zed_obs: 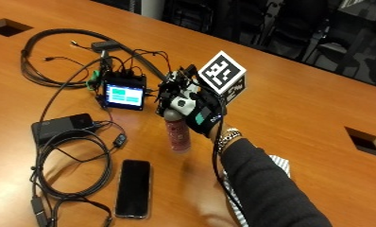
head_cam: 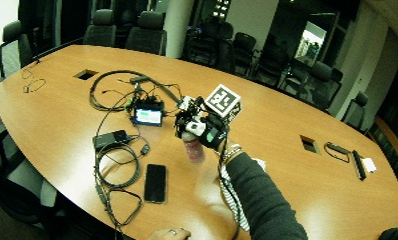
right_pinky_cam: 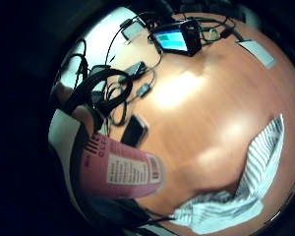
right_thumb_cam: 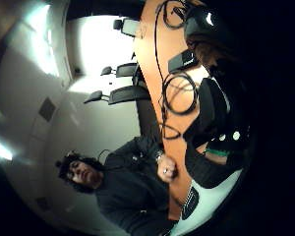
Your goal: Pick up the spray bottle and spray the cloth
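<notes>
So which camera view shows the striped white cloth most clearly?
The little finger side palm view: the striped white cloth lies spread on the orange wooden table. Both outside views show only an edge beside the sleeve; the thumb side view shows none.

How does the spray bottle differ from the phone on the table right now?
The spray bottle is pink and upright, gripped at its top by the gloved right hand; the phone is black, lies flat and nothing touches it. The bottle is a cylinder, the phone a thin slab. Both are over the wooden table.

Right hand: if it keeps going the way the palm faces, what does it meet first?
Most likely the bare wooden table. The right hand grips the pink spray bottle, and the striped cloth lies off to the side. Depth is unclear.
</notes>
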`<state>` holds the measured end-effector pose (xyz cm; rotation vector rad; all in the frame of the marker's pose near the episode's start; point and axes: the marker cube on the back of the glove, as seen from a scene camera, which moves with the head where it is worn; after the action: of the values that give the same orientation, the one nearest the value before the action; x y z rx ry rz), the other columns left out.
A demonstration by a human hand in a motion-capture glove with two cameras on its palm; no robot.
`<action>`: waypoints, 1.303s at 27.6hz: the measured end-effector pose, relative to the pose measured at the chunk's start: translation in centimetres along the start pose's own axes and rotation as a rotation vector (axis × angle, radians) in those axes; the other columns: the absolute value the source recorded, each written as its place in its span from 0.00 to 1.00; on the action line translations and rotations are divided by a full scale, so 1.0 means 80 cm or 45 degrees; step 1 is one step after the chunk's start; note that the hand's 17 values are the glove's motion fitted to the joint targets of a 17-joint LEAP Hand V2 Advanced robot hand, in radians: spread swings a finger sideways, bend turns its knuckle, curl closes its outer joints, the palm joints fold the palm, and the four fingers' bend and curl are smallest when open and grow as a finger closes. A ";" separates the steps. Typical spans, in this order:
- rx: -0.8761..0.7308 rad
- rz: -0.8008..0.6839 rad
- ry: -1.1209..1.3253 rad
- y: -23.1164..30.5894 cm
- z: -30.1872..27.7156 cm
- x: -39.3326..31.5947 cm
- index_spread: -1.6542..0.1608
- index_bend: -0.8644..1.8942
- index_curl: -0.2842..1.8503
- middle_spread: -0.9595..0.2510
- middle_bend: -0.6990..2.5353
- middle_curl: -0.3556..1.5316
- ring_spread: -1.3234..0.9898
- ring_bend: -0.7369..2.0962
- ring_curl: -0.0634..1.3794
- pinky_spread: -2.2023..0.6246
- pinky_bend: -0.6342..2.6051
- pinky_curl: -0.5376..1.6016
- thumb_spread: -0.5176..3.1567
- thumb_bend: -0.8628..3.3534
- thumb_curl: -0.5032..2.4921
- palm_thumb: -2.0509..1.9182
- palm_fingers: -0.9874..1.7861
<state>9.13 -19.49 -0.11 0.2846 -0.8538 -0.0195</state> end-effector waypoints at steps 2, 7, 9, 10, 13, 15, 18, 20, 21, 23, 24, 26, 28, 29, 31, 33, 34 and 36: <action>0.116 0.004 -0.010 -0.007 -0.003 0.019 0.76 0.38 0.39 0.63 0.35 0.45 0.52 0.47 0.34 0.70 0.34 0.43 0.53 0.21 0.36 0.73 0.81; 0.412 0.044 -0.074 -0.002 -0.006 0.073 0.76 0.38 0.39 0.64 0.34 0.45 0.52 0.46 0.34 0.70 0.34 0.43 0.54 0.21 0.35 0.73 0.81; 0.547 0.061 -0.071 0.007 -0.007 0.092 0.76 0.38 0.39 0.64 0.34 0.45 0.52 0.46 0.34 0.70 0.34 0.43 0.54 0.21 0.35 0.73 0.81; 0.606 0.069 -0.056 0.013 -0.007 0.100 0.76 0.38 0.39 0.64 0.34 0.45 0.52 0.46 0.34 0.70 0.34 0.43 0.54 0.21 0.35 0.73 0.81; 0.735 0.079 0.006 0.028 -0.009 0.116 0.76 0.38 0.39 0.64 0.34 0.45 0.52 0.46 0.34 0.70 0.34 0.43 0.55 0.21 0.34 0.73 0.81; 0.790 0.072 0.044 0.035 -0.011 0.121 0.76 0.38 0.39 0.64 0.34 0.45 0.52 0.46 0.34 0.70 0.34 0.43 0.55 0.21 0.34 0.73 0.81; 0.837 0.048 0.093 0.035 -0.016 0.116 0.76 0.38 0.39 0.64 0.34 0.45 0.51 0.46 0.34 0.70 0.34 0.43 0.55 0.21 0.34 0.73 0.81; 0.862 0.013 0.116 0.030 -0.019 0.108 0.76 0.38 0.39 0.64 0.34 0.45 0.51 0.46 0.35 0.70 0.34 0.43 0.56 0.21 0.34 0.72 0.82; 0.878 -0.008 0.122 0.027 -0.020 0.104 0.76 0.38 0.39 0.64 0.34 0.45 0.50 0.46 0.35 0.69 0.34 0.43 0.56 0.21 0.33 0.72 0.82; 0.915 -0.042 0.130 0.024 -0.023 0.096 0.76 0.38 0.39 0.63 0.34 0.45 0.50 0.46 0.35 0.69 0.35 0.43 0.56 0.20 0.33 0.72 0.82; 0.934 -0.053 0.133 0.023 -0.025 0.091 0.76 0.38 0.39 0.63 0.34 0.45 0.50 0.46 0.35 0.69 0.35 0.43 0.56 0.20 0.33 0.72 0.82; 0.965 -0.063 0.136 0.022 -0.030 0.082 0.76 0.37 0.39 0.63 0.34 0.45 0.50 0.46 0.35 0.69 0.35 0.43 0.56 0.20 0.33 0.71 0.83; 0.983 -0.068 0.137 0.023 -0.034 0.076 0.76 0.38 0.39 0.63 0.34 0.45 0.50 0.46 0.35 0.69 0.35 0.43 0.56 0.20 0.32 0.71 0.83; 0.987 -0.073 0.138 0.023 -0.036 0.075 0.76 0.37 0.39 0.63 0.34 0.45 0.50 0.46 0.35 0.68 0.35 0.43 0.57 0.20 0.32 0.71 0.83; 0.987 -0.081 0.140 0.024 -0.038 0.075 0.76 0.37 0.39 0.63 0.34 0.45 0.50 0.46 0.35 0.68 0.36 0.43 0.57 0.20 0.32 0.71 0.83; 0.981 -0.072 0.142 0.027 -0.039 0.081 0.76 0.38 0.39 0.63 0.34 0.45 0.50 0.46 0.35 0.68 0.36 0.43 0.57 0.20 0.31 0.71 0.83; 0.976 -0.061 0.140 0.029 -0.039 0.084 0.76 0.38 0.39 0.63 0.34 0.45 0.50 0.46 0.35 0.68 0.36 0.43 0.57 0.20 0.31 0.71 0.83; 0.960 -0.030 0.129 0.033 -0.037 0.092 0.76 0.37 0.39 0.63 0.35 0.46 0.49 0.46 0.35 0.68 0.36 0.43 0.57 0.20 0.31 0.71 0.83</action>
<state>15.96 -17.19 4.20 0.9936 -0.7284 0.2984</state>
